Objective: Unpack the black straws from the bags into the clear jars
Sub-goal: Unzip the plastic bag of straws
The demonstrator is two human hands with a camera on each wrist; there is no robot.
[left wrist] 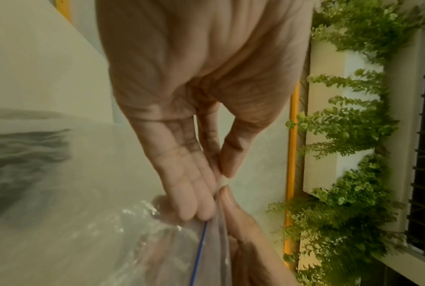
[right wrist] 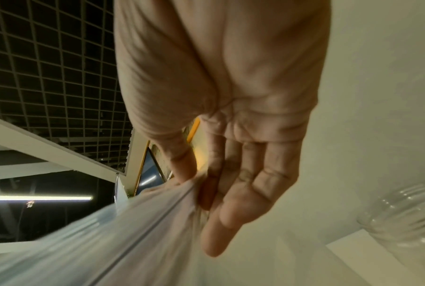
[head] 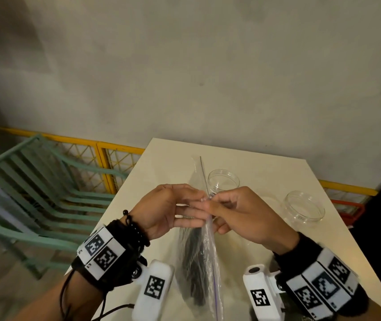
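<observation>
A clear zip bag (head: 204, 258) with a bundle of black straws (head: 195, 262) inside hangs edge-on above the white table (head: 266, 172). My left hand (head: 175, 209) and right hand (head: 235, 212) meet at its zip strip and pinch it from either side. In the left wrist view my left hand (left wrist: 218, 174) pinches the bag's top edge (left wrist: 216, 228) between thumb and fingers, beside the blue zip line. In the right wrist view my right hand (right wrist: 196, 180) pinches the bag's strip (right wrist: 162, 209). Two clear jars stand open behind: one (head: 223, 181) just beyond the hands, another (head: 304, 209) to the right.
A green metal rack (head: 34, 200) lies on the floor left of the table, before a yellow mesh barrier (head: 106, 158). A grey wall rises behind. The right jar (right wrist: 402, 218) shows near my right hand in the right wrist view.
</observation>
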